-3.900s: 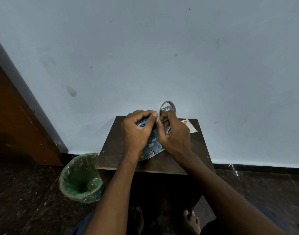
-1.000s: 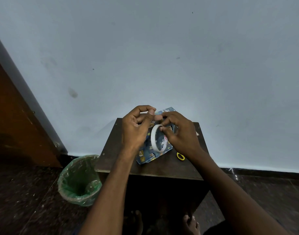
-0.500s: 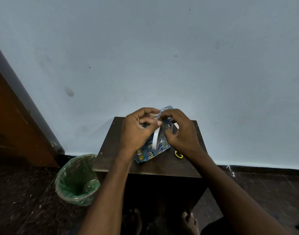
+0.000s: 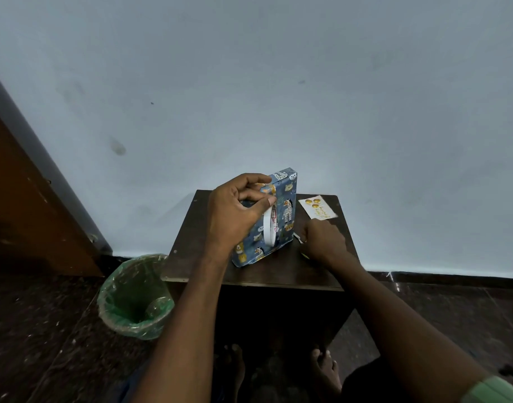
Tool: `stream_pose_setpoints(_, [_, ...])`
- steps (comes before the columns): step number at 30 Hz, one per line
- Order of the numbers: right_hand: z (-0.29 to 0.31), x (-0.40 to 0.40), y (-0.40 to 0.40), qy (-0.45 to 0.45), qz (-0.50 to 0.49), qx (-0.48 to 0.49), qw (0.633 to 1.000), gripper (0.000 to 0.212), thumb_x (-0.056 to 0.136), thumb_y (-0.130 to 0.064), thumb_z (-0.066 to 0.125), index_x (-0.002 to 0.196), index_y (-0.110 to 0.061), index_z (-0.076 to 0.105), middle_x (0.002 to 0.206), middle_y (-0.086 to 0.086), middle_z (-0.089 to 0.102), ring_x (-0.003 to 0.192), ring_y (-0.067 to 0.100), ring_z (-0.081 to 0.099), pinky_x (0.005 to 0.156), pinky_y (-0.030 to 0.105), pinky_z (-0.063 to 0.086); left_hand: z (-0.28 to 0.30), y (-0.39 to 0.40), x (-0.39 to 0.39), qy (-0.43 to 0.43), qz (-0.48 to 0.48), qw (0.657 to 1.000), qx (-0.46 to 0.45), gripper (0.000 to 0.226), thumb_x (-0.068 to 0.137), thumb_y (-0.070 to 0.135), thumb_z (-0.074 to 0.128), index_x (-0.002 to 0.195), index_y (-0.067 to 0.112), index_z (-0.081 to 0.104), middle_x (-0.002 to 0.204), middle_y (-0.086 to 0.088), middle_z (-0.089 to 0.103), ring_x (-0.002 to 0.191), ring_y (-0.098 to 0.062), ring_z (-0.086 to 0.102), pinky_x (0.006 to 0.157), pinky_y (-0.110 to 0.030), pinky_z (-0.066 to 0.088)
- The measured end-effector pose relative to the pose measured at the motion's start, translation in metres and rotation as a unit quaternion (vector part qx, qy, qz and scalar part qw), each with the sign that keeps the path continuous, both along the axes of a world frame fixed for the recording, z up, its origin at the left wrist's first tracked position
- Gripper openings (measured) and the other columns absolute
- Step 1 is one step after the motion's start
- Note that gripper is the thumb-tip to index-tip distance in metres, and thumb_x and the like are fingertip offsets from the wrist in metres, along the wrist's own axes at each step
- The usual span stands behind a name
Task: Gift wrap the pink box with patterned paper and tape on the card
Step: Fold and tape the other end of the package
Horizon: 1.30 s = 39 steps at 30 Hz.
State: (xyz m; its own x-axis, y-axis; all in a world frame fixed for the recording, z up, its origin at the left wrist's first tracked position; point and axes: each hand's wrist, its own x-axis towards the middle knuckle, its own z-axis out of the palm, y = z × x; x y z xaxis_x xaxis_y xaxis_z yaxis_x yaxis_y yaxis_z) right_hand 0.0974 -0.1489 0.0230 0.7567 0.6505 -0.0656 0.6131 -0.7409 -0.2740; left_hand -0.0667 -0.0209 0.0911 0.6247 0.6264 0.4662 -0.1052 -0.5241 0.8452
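Observation:
The box (image 4: 287, 210), wrapped in blue animal-print paper, stands tilted on its long edge on the small dark table (image 4: 208, 257). My left hand (image 4: 234, 210) grips its top edge, and the thumb pinches the white tape roll (image 4: 269, 225) against the paper so that the roll hangs down the box's face. My right hand (image 4: 325, 242) lies low on the table just right of the box, fingers curled over the scissors (image 4: 298, 239); only a blade tip and a bit of yellow handle show. The white card (image 4: 317, 210) with gold dots lies flat at the table's back right.
A bin with a green liner (image 4: 134, 298) stands on the floor left of the table. The pale wall is right behind the table and a brown wooden door (image 4: 25, 199) is at the far left. My bare feet are under the table's front edge.
My right hand let go of the tape and box and dropped to the scissors on the table. The left hand now holds box and roll alone, and the card has come into view.

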Motion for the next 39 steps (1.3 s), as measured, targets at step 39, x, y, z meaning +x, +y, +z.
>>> stream_pose_setpoints(39, [0.065,0.027,-0.034,0.088,0.097,0.292,0.947,0.029,0.096,-0.004,0.062,0.104,-0.029,0.074,0.085,0.005,0.071,0.083,0.024,0.072,0.079,0.038,0.059,-0.006,0.007,0.003,-0.017,-0.012,1.0,0.016,0.028,0.089,0.011,0.086,0.115,0.014,0.075,0.08,0.004,0.081,0.101,-0.007,0.072,0.093,-0.017,0.051])
